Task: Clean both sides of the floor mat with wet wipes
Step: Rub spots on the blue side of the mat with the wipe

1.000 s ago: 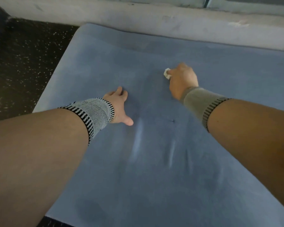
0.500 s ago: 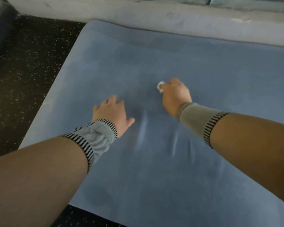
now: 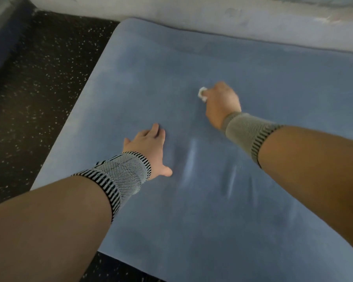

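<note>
A blue floor mat (image 3: 243, 210) lies flat and fills most of the view. My right hand (image 3: 221, 103) grips a small crumpled white wet wipe (image 3: 202, 94) and presses it on the mat near its middle; only a corner of the wipe shows past the fingers. My left hand (image 3: 149, 148) rests flat on the mat with fingers spread, to the left and nearer me. Two pale creases (image 3: 191, 157) rise in the mat between my arms.
Dark speckled flooring (image 3: 39, 88) borders the mat on the left and below. A pale concrete ledge (image 3: 232, 15) runs along the mat's far edge. Both wrists wear knitted bands.
My right hand with the wipe pulled back toward me, then pushed away again across the mat. My left hand stayed pressed on the mat. The view shifted slightly.
</note>
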Demonstrator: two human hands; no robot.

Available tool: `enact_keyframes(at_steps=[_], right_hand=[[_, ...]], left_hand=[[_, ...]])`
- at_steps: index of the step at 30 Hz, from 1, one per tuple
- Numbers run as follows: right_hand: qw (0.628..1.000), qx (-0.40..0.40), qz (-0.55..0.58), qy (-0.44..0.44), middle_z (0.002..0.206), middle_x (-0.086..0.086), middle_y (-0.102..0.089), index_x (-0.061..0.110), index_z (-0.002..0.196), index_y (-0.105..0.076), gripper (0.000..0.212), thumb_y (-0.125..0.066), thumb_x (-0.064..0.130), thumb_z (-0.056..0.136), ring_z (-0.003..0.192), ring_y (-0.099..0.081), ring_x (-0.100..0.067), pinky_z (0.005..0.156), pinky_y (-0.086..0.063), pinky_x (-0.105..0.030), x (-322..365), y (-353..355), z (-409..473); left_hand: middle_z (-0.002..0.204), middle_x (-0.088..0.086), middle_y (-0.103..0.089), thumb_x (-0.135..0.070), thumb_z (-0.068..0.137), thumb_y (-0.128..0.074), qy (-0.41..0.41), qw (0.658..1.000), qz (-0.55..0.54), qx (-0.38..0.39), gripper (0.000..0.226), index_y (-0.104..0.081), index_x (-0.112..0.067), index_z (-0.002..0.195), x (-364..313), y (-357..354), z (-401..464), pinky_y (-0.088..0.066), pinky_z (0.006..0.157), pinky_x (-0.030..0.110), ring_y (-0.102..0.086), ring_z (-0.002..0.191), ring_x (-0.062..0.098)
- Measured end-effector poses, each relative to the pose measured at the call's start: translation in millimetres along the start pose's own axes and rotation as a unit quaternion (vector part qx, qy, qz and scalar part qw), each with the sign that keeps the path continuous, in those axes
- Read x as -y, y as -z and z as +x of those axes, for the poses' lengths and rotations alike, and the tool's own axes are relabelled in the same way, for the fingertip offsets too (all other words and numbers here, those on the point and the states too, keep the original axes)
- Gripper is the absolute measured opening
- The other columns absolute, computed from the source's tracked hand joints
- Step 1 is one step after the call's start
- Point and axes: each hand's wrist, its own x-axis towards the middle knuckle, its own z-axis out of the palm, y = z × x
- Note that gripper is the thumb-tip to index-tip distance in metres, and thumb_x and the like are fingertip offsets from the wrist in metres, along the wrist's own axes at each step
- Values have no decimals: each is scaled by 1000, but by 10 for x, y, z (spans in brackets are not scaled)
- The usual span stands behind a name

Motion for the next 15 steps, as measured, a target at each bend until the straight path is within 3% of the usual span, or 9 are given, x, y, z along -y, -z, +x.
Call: enact_keyframes(at_steps=[3,5,6,7,9,11,13,15], right_hand=[[982,60,43,172,102,-15,-53,11,112,-65,25,-47,13,94,93,-51,-31,72,-33,-30,199,-46,-512],[965,114,51,230,98,-17,-56,8,108,-68,23,-51,7,91,89,-54,-31,70,-37,-31,211,27,-605],[965,104,48,236,97,-18,-58,7,106,-69,22,-53,9,92,87,-56,-32,70,-40,-34,180,55,-516],[975,74,24,208,98,-19,-60,8,107,-69,23,-52,11,93,88,-57,-32,72,-42,-35,145,86,-362],[997,4,-37,74,107,-19,-60,10,111,-66,27,-47,10,93,96,-56,-35,76,-42,-35,-35,144,49],[997,-3,-72,-42,117,-19,-54,12,115,-63,31,-44,5,92,104,-54,-36,76,-41,-34,-207,165,330],[996,25,-49,-65,122,-19,-50,14,118,-60,30,-46,6,92,107,-54,-38,79,-43,-34,-126,89,355],[999,35,-18,10,118,-17,-53,15,116,-61,25,-48,17,96,107,-54,-36,84,-44,-33,136,-45,145]], left_hand=[[161,-10,9,-65,66,-73,-2,1000,-18,0,122,-1,-21,154,15,-24,-4,-24,112,59,-9,146,21],[161,-10,10,-64,67,-74,-4,1000,-26,3,122,0,-22,154,24,-33,0,-24,112,59,-7,147,21],[161,-10,11,-64,66,-74,-3,1000,-30,3,122,0,-23,154,29,-39,1,-24,113,59,-7,147,21],[161,-11,11,-64,66,-74,-2,999,-33,2,122,0,-23,154,33,-44,6,-24,113,59,-6,147,20],[161,-11,11,-64,66,-74,-1,999,-36,2,122,0,-24,154,31,-56,14,-23,113,58,-5,147,20],[160,-11,12,-64,66,-74,-1,999,-38,5,122,0,-23,154,26,-67,13,-23,113,59,-4,147,19],[160,-12,12,-64,66,-75,-3,999,-43,4,122,0,-23,154,34,-73,13,-23,113,59,-4,147,19],[160,-13,11,-63,65,-76,-3,999,-49,-2,122,-1,-24,153,55,-75,14,-24,112,59,-5,147,19]])
